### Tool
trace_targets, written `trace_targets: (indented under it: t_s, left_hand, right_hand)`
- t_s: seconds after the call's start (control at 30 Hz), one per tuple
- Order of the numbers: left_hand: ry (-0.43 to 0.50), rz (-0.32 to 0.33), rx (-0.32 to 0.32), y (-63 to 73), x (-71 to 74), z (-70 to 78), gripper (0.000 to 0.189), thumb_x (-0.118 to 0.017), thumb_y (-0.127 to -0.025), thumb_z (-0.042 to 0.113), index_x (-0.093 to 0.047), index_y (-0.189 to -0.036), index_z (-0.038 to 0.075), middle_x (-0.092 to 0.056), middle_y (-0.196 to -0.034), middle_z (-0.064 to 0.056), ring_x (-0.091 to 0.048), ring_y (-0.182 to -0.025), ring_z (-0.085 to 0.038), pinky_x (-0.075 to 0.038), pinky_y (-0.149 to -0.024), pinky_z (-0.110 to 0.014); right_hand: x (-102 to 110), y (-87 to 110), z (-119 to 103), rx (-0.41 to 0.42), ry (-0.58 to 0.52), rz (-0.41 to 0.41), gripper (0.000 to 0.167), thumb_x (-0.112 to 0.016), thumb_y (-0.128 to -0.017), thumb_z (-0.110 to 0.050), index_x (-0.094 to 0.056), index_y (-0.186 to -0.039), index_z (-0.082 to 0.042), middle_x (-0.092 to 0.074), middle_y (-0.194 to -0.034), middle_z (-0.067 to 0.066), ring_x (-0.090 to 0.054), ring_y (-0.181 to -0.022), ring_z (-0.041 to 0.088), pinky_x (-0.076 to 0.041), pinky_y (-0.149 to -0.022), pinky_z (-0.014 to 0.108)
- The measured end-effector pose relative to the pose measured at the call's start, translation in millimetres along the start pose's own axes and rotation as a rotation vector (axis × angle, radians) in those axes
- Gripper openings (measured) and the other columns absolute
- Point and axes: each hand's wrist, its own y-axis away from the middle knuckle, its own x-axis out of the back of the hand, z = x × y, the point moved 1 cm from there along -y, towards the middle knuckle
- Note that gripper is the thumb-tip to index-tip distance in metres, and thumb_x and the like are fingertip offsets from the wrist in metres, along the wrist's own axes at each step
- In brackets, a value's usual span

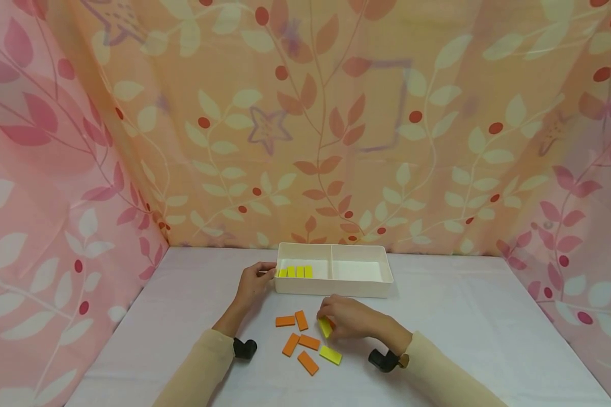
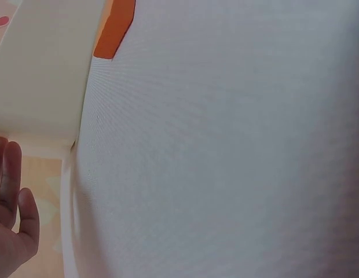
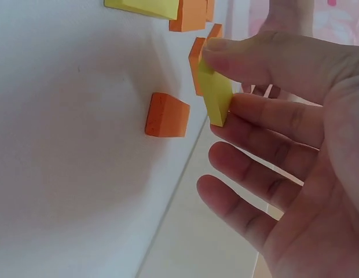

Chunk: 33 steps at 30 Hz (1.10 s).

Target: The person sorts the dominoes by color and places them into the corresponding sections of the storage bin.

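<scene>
My right hand (image 1: 350, 317) pinches a yellow rectangular block (image 3: 216, 92) between thumb and fingers, just above the table. Under that hand an orange block (image 3: 167, 116) lies on the cloth, mostly covered in the head view. My left hand (image 1: 253, 284) is at the left end of a white two-compartment box (image 1: 331, 287), its fingertips at the end wall and its fingers fairly straight in the left wrist view. Several yellow blocks (image 1: 299, 272) stand in a row in the left compartment. The right compartment (image 1: 358, 270) holds nothing visible.
In front of the box lie several loose orange blocks (image 1: 309, 342) and one yellow block (image 1: 330, 355). A white cloth (image 1: 183, 305) covers the table. Patterned curtains (image 1: 315, 141) hang behind the table and at both sides.
</scene>
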Motion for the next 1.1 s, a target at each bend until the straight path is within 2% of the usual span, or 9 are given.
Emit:
trace_targets:
  t_s: [0.27, 0.57, 0.87, 1.1]
  left_hand:
    - [0.007, -0.004, 0.014, 0.5, -0.1, 0.7, 0.026, -0.064, -0.093, 0.018, -0.069, -0.115, 0.003, -0.069, -0.11, -0.015, -0.06, -0.091, -0.023, -0.047, -0.069, -0.023]
    - [0.01, 0.002, 0.002, -0.6, -0.1, -0.9, 0.025, -0.065, -0.093, 0.016, -0.07, -0.113, 0.002, -0.07, -0.109, -0.016, -0.06, -0.087, -0.021, -0.046, -0.067, -0.023]
    - [0.008, -0.004, 0.011, -1.4, -0.7, -2.0, 0.026, -0.065, -0.093, 0.018, -0.069, -0.113, 0.003, -0.07, -0.11, -0.015, -0.06, -0.089, -0.022, -0.047, -0.068, -0.022]
    - [0.007, -0.006, 0.011, -1.1, -1.0, -1.0, 0.026, -0.064, -0.094, 0.018, -0.069, -0.114, 0.003, -0.069, -0.11, -0.014, -0.06, -0.09, -0.022, -0.048, -0.07, -0.023]
  right_hand:
    - [4, 2.9, 0, -0.024, -0.062, 0.006, 0.037, -0.078, -0.08, -0.025, -0.071, -0.115, -0.014, -0.063, -0.108, -0.004, -0.054, -0.099, 0.013, -0.05, -0.09, 0.026]
    - [10, 4.0, -1, -0.033, -0.062, 0.031, 0.035, -0.078, -0.08, -0.023, -0.071, -0.113, -0.015, -0.063, -0.107, -0.005, -0.053, -0.097, 0.011, -0.051, -0.088, 0.024]
    - [13, 3.7, 0, -0.031, -0.082, 0.036, 0.035, -0.078, -0.08, -0.024, -0.071, -0.113, -0.014, -0.062, -0.106, -0.005, -0.056, -0.099, 0.018, -0.05, -0.086, 0.024]
    - [15, 4.5, 1, -0.021, -0.083, 0.05, 0.036, -0.078, -0.081, -0.024, -0.071, -0.114, -0.013, -0.062, -0.106, -0.006, -0.055, -0.1, 0.017, -0.05, -0.088, 0.026]
